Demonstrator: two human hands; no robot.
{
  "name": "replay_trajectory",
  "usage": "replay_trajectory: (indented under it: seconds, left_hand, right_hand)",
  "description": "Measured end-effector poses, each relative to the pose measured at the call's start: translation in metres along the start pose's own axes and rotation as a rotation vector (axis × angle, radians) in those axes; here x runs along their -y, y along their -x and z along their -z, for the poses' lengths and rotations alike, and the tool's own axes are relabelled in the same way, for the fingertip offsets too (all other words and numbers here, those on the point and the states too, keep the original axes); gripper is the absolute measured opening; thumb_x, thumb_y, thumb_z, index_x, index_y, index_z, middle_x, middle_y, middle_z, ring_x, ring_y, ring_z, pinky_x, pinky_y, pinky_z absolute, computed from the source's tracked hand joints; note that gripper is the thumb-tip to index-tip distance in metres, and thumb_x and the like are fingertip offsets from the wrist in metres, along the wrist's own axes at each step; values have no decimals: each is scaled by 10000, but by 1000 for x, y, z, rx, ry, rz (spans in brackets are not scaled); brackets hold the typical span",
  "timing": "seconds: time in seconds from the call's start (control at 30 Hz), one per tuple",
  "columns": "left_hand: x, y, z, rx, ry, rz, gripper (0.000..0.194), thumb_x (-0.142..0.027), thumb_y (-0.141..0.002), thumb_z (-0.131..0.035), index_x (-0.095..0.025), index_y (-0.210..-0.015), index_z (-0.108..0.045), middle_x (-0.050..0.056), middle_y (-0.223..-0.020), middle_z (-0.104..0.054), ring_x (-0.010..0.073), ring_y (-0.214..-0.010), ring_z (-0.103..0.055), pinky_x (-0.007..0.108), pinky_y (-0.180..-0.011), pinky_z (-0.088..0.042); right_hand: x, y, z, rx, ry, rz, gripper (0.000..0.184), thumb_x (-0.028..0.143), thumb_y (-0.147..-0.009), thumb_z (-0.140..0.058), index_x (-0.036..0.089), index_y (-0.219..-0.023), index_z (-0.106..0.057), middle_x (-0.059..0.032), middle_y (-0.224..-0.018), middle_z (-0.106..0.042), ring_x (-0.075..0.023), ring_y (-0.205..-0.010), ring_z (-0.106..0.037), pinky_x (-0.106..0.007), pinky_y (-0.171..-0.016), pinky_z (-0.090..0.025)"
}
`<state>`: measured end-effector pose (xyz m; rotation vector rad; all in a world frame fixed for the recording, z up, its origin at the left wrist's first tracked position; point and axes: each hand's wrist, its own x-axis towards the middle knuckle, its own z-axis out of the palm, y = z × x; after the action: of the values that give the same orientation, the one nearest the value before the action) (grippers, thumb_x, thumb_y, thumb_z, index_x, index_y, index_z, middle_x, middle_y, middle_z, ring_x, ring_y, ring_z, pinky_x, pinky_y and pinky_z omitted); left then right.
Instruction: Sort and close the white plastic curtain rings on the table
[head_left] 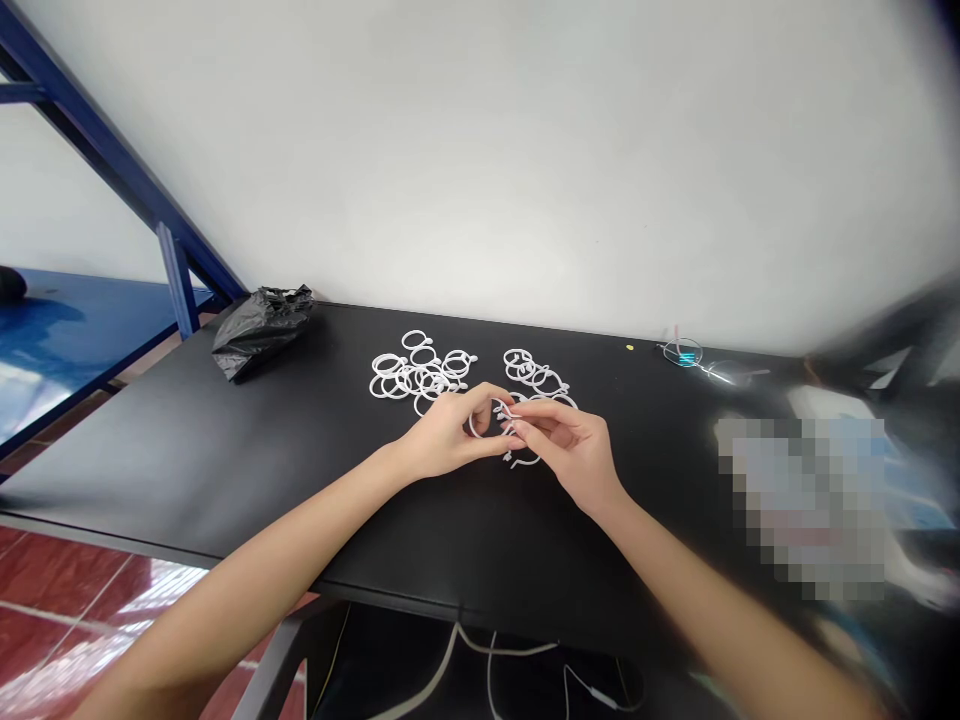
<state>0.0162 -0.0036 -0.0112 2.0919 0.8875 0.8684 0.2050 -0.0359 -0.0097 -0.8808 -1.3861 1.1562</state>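
Note:
Over the middle of the black table (300,470), my two hands meet at a white curtain ring (473,424). My left hand (446,435) pinches it between thumb and fingers, and the ring curves inside that grip. The fingertips of my right hand (577,445) are closed on the ring's end with its small clasp; the exact fit there is partly covered by the fingers. A pile of similar white rings (405,378) lies just beyond my left hand. Behind my right hand is a smaller group of rings (551,378), some partly hidden by the fingers.
A crumpled black plastic bag (262,330) sits at the table's back left. Glasses (682,352) lie near the wall at the back right. Blurred plastic packaging (810,500) is at the right. Blue metal framing (127,160) stands left; pale cables (442,660) hang below the front edge.

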Motion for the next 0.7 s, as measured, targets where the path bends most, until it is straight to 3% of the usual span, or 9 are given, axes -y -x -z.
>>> replay_trajectory:
  seconds: [0.1,0.2,0.33,0.4,0.57,0.7]
  left_hand:
    - [-1,-1,1,-61,26,-14,335,-438,-865,-649,-173,-1063,-594,-117,-510,-329,69,-475,-330,198,-519,-318]
    - [-2,-1,2,-59,80,-1,298,-421,-913,-574,-167,-1068,-587,-119,-501,-317,70,-467,-300,200,-525,-314]
    - [-2,1,1,-26,68,-32,396,-477,-834,-667,-173,-1071,-578,-109,-535,-353,78,-496,-348,202,-534,-322]
    - [-1,2,0,-33,30,-43,408,-502,-798,-694,-175,-1014,-581,-102,-550,-357,79,-504,-346,202,-526,-312]
    - [-4,2,-4,-83,-6,-37,261,-433,-900,-557,-173,-907,-552,-94,-546,-329,78,-500,-308,204,-520,-293]
    - [-6,2,-3,-80,-9,-59,222,-394,-914,-538,-174,-892,-535,-97,-542,-321,75,-498,-300,198,-521,-294]
  right_hand:
    - [3,1,-1,48,-43,-21,168,250,-774,-774,241,-942,-777,-35,-919,-742,-198,-852,-736,-335,-775,-649]
    - [4,4,-4,28,-35,-27,160,270,-779,-774,255,-939,-781,-20,-896,-737,-188,-797,-742,-322,-706,-668]
    - [4,7,-7,-69,53,-20,123,315,-796,-758,240,-891,-781,-29,-846,-760,-208,-753,-754,-334,-661,-679]
    - [4,8,-6,-96,119,13,111,320,-810,-743,235,-872,-777,-34,-830,-771,-213,-716,-756,-339,-649,-678]
    - [2,10,-5,-81,302,194,111,242,-837,-708,251,-924,-776,-25,-860,-778,-178,-637,-741,-314,-621,-662]
    - [0,11,-6,-66,318,258,159,195,-845,-695,254,-975,-766,-24,-861,-775,-169,-657,-739,-301,-628,-655]
